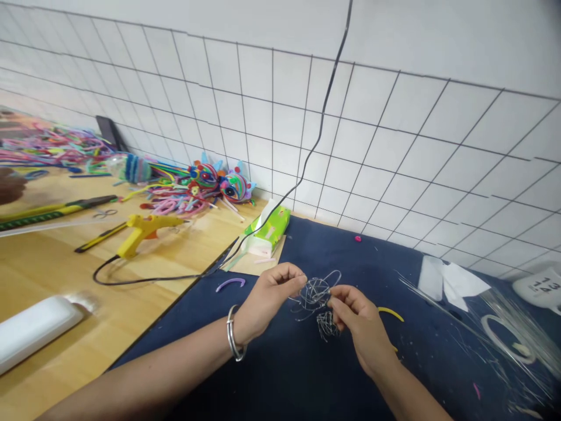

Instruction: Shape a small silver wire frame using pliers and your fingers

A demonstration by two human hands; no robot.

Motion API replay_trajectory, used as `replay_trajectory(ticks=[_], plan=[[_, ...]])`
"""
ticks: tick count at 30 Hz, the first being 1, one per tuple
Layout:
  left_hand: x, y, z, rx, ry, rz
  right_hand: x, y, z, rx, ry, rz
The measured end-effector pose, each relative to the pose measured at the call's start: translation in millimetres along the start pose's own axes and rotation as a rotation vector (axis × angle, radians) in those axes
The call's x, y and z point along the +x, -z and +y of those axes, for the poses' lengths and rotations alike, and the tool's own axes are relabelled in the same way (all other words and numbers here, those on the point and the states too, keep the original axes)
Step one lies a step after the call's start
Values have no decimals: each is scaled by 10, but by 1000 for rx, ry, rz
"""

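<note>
Counting around the green tissue pack (274, 230): one yellow glue gun (142, 229) to its left, two multicoloured balls (236, 187) behind-left, and, nearer, two wire tangles (316, 292), two bare hands (263, 304)!

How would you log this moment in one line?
left hand: pinches wire frame; right hand: pinches wire frame; mat: purple strip; table: glue gun

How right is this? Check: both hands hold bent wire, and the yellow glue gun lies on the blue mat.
Not the mat: the head view shows the glue gun on the wooden tabletop. Left hand and right hand do hold bent wire.
</note>
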State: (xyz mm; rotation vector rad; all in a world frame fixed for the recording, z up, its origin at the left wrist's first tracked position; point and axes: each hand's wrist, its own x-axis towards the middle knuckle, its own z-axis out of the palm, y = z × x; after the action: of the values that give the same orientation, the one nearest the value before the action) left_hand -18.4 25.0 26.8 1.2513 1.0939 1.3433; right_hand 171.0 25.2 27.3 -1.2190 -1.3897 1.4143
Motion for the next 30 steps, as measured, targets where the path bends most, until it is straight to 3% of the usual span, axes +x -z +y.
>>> replay_trajectory(ticks=[6, 13, 19, 22, 30], plan=[[-19, 3, 8, -172, 87, 0, -12, -19, -36, -236, 95, 35], [-39, 11, 34, -138, 97, -28, 2, -17, -127, -575, 423, 186], [-22, 18, 25, -94, 91, -98, 170, -62, -254, -740, 597, 11], [-4, 28, 21, -48, 73, -112, 243, -101, -288, -700, 562, -64], [64, 102, -24, 108, -6, -44, 314, -54, -251, -502, 354, -62]])
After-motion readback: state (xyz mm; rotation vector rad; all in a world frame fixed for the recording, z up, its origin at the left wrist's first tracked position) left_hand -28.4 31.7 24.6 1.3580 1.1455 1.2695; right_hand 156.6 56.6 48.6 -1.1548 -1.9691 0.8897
